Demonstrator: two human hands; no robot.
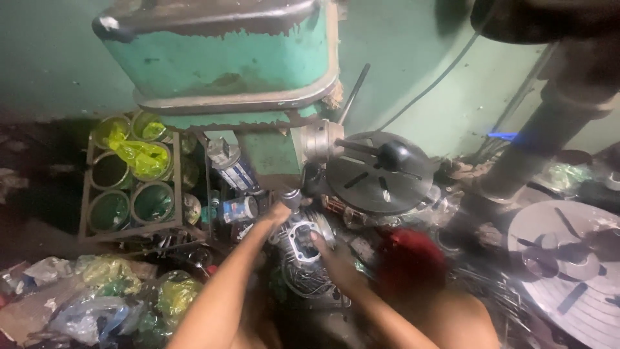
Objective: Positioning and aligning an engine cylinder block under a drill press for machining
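My left hand (279, 212) reaches up under the green drill press (219, 58), its fingers closed around the dark chuck (292, 196) at the spindle's lower end. Below the chuck lies a grey finned metal cylinder part (301, 238) with a round bore. My right hand (330, 257) grips the right side of this part and holds it on the cluttered work surface. Both forearms come in from the bottom edge. Blur hides the fingertips.
A round slotted metal table (381, 173) with a black-knobbed lever (394, 155) sits right of the chuck. A second slotted disc (568, 278) and a grey column (542, 148) stand at the right. A rack of green tins (129, 194), plastic bags (97, 291) and a red cloth (410, 258) crowd the surface.
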